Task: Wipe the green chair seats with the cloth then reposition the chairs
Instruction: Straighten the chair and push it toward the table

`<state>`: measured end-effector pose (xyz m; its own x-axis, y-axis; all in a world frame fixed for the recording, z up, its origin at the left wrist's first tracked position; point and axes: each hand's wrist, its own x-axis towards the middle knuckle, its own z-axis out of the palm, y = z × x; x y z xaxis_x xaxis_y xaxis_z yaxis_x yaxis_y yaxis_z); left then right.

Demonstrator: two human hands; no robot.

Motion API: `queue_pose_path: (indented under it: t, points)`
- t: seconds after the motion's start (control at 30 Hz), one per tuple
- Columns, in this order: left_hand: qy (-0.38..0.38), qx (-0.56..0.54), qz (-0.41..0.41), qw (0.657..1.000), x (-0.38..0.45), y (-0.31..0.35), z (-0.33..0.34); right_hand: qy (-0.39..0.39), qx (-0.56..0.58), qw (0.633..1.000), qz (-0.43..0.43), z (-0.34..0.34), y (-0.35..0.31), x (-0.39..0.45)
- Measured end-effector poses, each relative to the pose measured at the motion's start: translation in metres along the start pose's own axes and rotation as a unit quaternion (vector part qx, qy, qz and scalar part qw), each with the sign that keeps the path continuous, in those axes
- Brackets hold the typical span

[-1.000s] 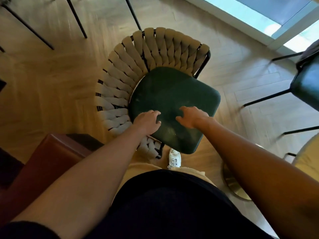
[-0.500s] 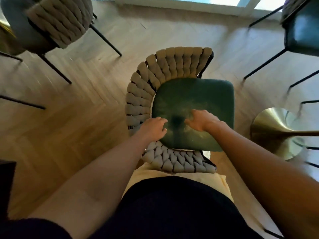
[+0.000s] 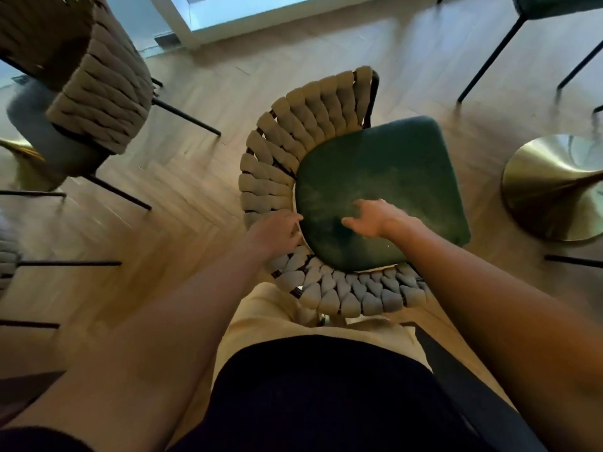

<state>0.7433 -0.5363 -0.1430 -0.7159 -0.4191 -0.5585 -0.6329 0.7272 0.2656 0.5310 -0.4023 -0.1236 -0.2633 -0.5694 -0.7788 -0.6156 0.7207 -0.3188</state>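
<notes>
Green velvety seat [image 3: 378, 187] w/ woven-strap back [image 3: 293, 132]: left hand [image 3: 277, 233] grips rim, right hand [image 3: 375, 218] loose.

1 view only, head-worn wide-angle camera, looking steeply down and slightly forward from the person's own height. Frame bottom takes in the wearer's dark top and both forearms reaching away from the lens. Centre holds the green chair seat [image 3: 381, 187], close, seen almost from straight above, with its woven backrest [image 3: 287, 148] curving left and near. Edges bend from lens distortion: wood floor [image 3: 182, 197] all round, a window sill [image 3: 208, 31] at top. No 2nd view, so no overlap.
</notes>
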Motion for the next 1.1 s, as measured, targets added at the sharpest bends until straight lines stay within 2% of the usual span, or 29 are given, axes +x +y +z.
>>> queue_pose_path:
  t: [0.13, 0.3, 0.43, 0.6, 0.9, 1.1]
  points:
    - [-0.036, 0.033, 0.020, 0.999, 0.011, -0.003, -0.002, -0.009, 0.037, 0.999, 0.027, 0.013, -0.002, 0.001]
    - [-0.053, 0.098, 0.120, 0.987, 0.054, -0.022, -0.020, 0.005, 0.082, 0.994, 0.069, 0.024, -0.023, 0.013]
    - [-0.073, 0.180, 0.219, 0.956, 0.087, -0.044, -0.040, 0.026, 0.149, 0.978, 0.141, 0.038, -0.046, 0.019]
    - [-0.120, 0.224, 0.287, 0.924, 0.103, -0.081, -0.056, 0.033, 0.200, 0.961, 0.190, 0.058, -0.090, 0.016]
    - [-0.114, 0.270, 0.356, 0.887, 0.102, -0.102, -0.068, 0.057, 0.262, 0.946, 0.182, 0.093, -0.142, 0.008]
    - [-0.119, 0.337, 0.399, 0.844, 0.104, -0.119, -0.083, 0.055, 0.307, 0.932, 0.183, 0.116, -0.160, 0.009]
